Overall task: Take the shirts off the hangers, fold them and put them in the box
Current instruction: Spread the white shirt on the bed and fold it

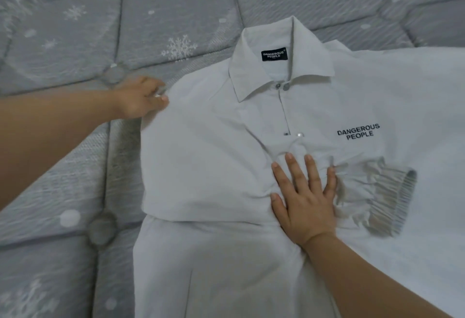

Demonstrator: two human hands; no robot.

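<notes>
White cotton-like collared shirt (201, 171) with black "DANGEROUS PEOPLE" lettering lies face up on a grey quilted mattress (63, 28) printed with snowflakes. Long axis runs from the viewer up to the collar (281, 73). No hanger on it; none in view. No box in view either, so nothing can be said of its contents.

Nearest the viewer: shirt hem end, running out of frame at the bottom. One sleeve already lies folded across the chest, its ribbed cuff (392, 197) ending up right of the placket.

Right hand (304, 199) lies flat on the shirt's middle, just below the placket, fingers straight and spread, pressing the folded sleeve down. Cloth bunches in small wrinkles around the fingertips.

Farther up, left of the collar: left hand (141, 99) at the shirt's shoulder edge, fingers curled and pinching the cloth there, as far as motion blur lets me tell.

Judgement: fold in progress, early to middle stage. The shoulder edge lies directly under the left hand's fingers, with the shirt's body extending right of them, so the left hand is placed to carry that side inward across the long axis toward the right hand, which serves as anchor. Far side of the shirt, right of the collar, is still spread wide and runs out of frame.
</notes>
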